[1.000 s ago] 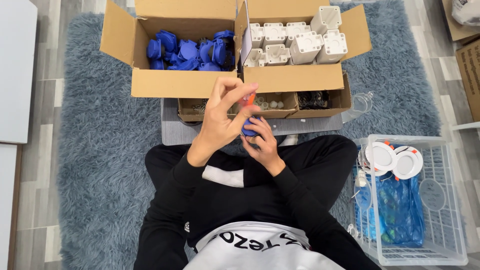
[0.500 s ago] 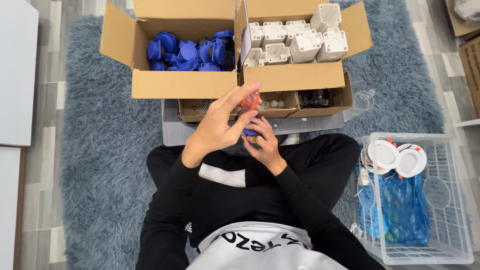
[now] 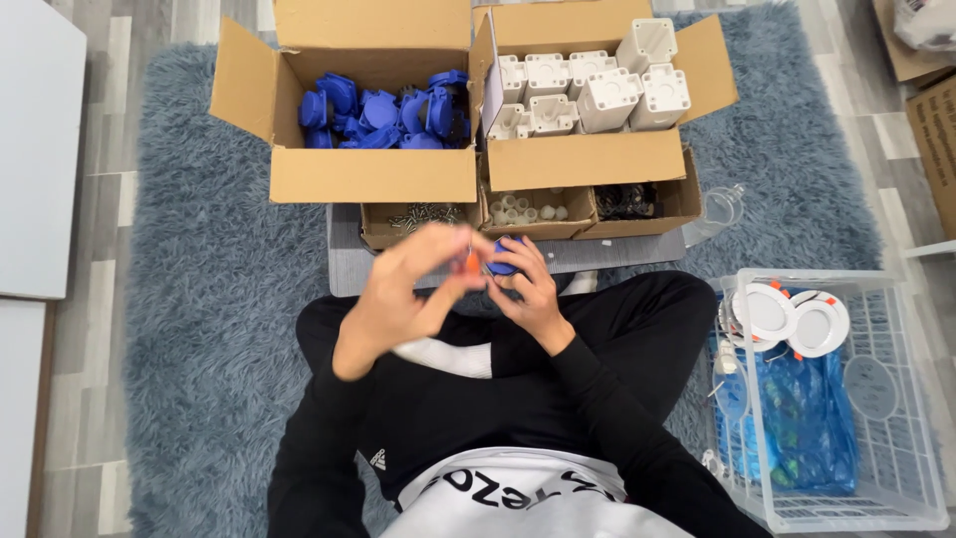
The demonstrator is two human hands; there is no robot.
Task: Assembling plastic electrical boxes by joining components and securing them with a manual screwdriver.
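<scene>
I sit cross-legged on a grey-blue rug with both hands raised over my lap. My right hand (image 3: 528, 291) holds a small blue plastic part (image 3: 504, 256) with white under it. My left hand (image 3: 408, 289) is motion-blurred and pinches a small orange piece (image 3: 472, 263) right against the blue part. Just beyond my hands stand a cardboard box of blue parts (image 3: 373, 174) and a cardboard box of white blocks (image 3: 583, 159).
Three low cardboard trays lie in front of the boxes: one with screws (image 3: 418, 215), one with small white tubes (image 3: 525, 211), one with dark bits (image 3: 627, 202). A clear wire-sided basket (image 3: 896, 399) at my right holds round white fixtures and a blue bag. White furniture (image 3: 35, 149) stands left.
My left hand has dropped lower and swung left while still pinching the orange piece against the blue part. The right hand stays put.
</scene>
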